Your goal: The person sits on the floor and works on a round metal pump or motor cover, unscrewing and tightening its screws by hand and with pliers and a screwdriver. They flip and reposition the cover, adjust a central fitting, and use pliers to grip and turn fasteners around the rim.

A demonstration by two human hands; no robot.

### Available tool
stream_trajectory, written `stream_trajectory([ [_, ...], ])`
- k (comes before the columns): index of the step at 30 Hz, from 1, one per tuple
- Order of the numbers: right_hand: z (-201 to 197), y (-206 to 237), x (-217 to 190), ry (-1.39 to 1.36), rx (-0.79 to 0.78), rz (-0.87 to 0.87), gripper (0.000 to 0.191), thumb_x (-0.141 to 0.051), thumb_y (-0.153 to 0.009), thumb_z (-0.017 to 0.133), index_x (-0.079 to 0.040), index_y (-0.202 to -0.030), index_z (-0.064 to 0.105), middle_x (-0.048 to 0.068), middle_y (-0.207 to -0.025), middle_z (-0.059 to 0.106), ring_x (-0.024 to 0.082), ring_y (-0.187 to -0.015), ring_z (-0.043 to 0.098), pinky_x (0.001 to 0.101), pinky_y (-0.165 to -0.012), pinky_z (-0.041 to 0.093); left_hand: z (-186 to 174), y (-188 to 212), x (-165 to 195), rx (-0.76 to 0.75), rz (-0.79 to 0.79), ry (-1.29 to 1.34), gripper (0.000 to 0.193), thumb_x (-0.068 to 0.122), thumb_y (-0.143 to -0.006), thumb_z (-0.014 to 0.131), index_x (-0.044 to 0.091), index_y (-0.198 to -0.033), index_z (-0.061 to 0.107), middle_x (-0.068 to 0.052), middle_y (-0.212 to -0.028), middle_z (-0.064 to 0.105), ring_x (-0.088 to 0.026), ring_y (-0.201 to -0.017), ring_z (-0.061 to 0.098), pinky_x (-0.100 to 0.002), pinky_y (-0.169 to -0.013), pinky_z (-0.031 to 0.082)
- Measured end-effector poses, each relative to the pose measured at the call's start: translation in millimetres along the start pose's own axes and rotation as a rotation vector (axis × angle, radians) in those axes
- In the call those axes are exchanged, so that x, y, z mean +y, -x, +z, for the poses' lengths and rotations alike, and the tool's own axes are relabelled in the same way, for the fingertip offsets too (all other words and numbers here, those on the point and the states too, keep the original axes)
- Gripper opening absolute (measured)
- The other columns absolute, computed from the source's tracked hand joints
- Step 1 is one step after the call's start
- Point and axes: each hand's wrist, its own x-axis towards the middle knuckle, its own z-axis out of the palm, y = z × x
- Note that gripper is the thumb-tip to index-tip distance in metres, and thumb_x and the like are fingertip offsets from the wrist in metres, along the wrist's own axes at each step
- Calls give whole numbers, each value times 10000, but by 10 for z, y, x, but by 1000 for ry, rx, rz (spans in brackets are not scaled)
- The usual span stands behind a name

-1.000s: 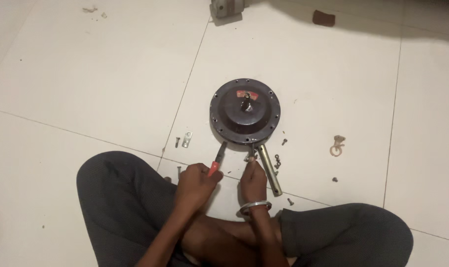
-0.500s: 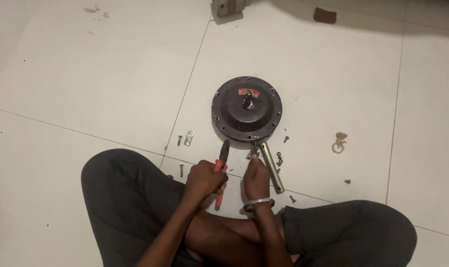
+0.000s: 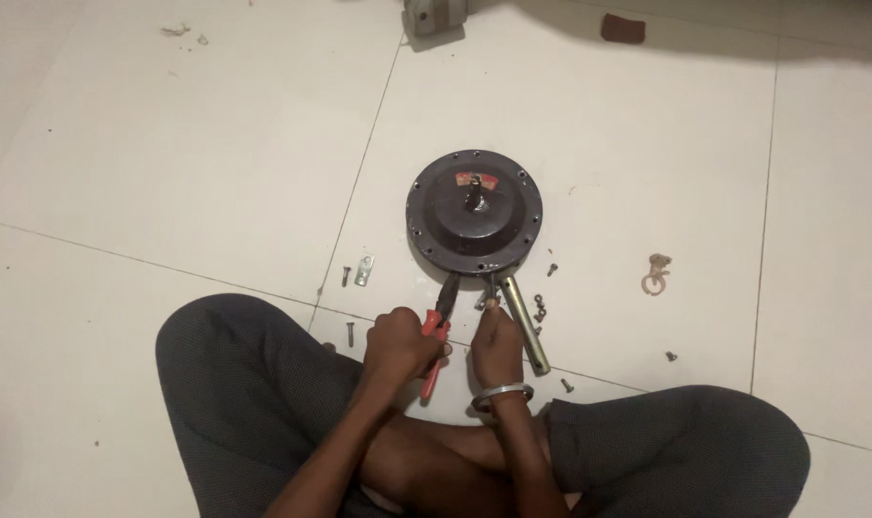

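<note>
**Two hands low at the near rim of the motor housing**

The person sits cross-legged on the floor (image 3: 167,173), forearms running up between the knees. The left hand (image 3: 398,347) is fisted, knuckles up, its grip pressed together around the red handles of the pliers (image 3: 440,331); the dark nose of the tool points far, to the housing's near edge. The right hand (image 3: 496,347), a metal bangle (image 3: 501,393) on the wrist, has fingers bunched and the fingertips pinching a small metal part (image 3: 488,297) just beside the pliers' nose; what that part is, I cannot tell. The round dark motor housing (image 3: 474,213) lies flat just beyond both hands, its short shaft pointing up in the middle. A brass-coloured rod (image 3: 524,324) lies right of the right hand, slanting near-right. Around them, pale tiles with dark joints: screws and a small bracket (image 3: 363,271) on the left, a ring hook (image 3: 655,276) well apart on the right, and a grey object (image 3: 434,15) at the far edge.
</note>
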Motion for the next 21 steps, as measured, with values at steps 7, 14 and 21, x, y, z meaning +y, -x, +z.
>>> stream_trajectory([
  [7, -32, 20, -80, -23, 26, -30, 568, -324, -1098, 376, 59, -710, 536, 188, -529, 496, 279, -476, 473, 453, -520, 397, 102, 30, -56, 80, 119, 5, 343, 293, -763, 840, -36, -779, 748, -176, -717, 771, -274, -712, 789, -386, -693, 608],
  [14, -52, 41, -134, -41, 1, 5, 593, -349, -1101, 347, 56, -720, 552, 200, -536, 505, 277, -490, 492, 453, -523, 409, 398, 40, -48, 320, 373, -187, 260, 208, -919, 638, -15, -803, 707, -250, -783, 705, -435, -751, 714, -496, -702, 583],
  [21, -59, 42, -146, -30, 34, -4, 559, -329, -1090, 371, 62, -733, 550, 217, -548, 499, 313, -492, 476, 466, -537, 406, 285, -85, -39, 84, 367, -221, 129, 98, -769, 648, -3, -836, 693, -249, -816, 708, -433, -839, 704, -488, -804, 568],
])
